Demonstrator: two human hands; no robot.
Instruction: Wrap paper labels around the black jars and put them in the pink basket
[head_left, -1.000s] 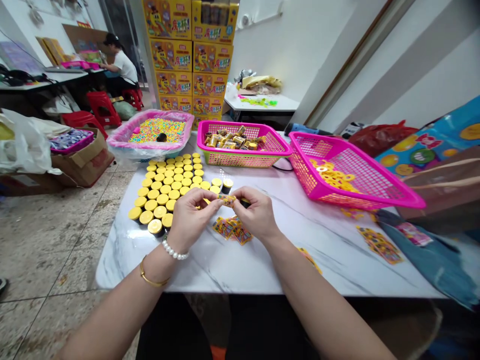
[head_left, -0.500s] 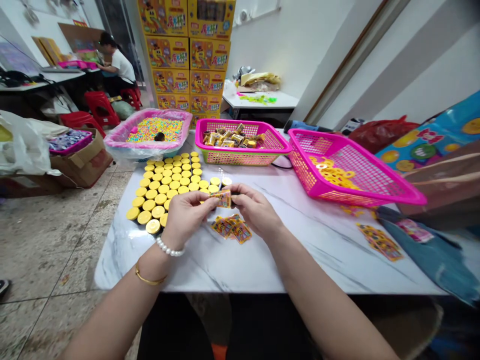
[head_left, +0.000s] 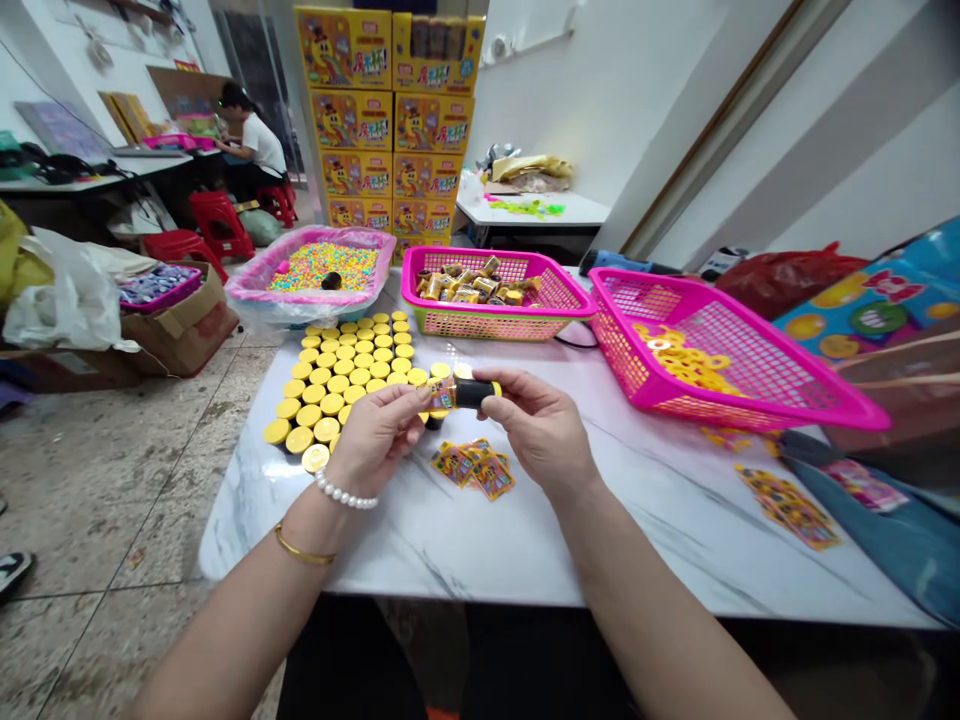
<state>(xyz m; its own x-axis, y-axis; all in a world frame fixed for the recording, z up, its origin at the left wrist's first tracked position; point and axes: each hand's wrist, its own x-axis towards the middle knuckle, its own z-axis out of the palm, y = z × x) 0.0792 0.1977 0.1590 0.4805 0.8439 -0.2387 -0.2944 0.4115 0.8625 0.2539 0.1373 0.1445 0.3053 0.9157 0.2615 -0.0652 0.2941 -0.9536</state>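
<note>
In the middle of the table, my right hand (head_left: pixel 544 430) grips a small black canister (head_left: pixel 472 393) with a yellow end, lying sideways between thumb and fingers. My left hand (head_left: pixel 386 430) pinches a printed orange-yellow label sleeve (head_left: pixel 441 396). The sleeve's right end meets the canister's left end; whether it goes around it I cannot tell. Below the hands lies a small pile of printed sleeves (head_left: pixel 474 468). Left of them stand rows of dark canisters with yellow lids (head_left: pixel 330 404), close by my left hand.
A lined tub of colourful beads (head_left: pixel 322 265), a pink basket of wrapped canisters (head_left: pixel 555 290) and a pink basket of yellow rings (head_left: pixel 750 330) line the back. More sleeves (head_left: pixel 787 505) lie at right. Yellow cartons (head_left: pixel 352 120) are stacked behind; a person (head_left: pixel 259 145) sits far left.
The black canister now shows in my right hand, end to end with the sleeve. Before, both hands were at the sleeve's two ends. My right hand has shifted right; the view has moved slightly.
</note>
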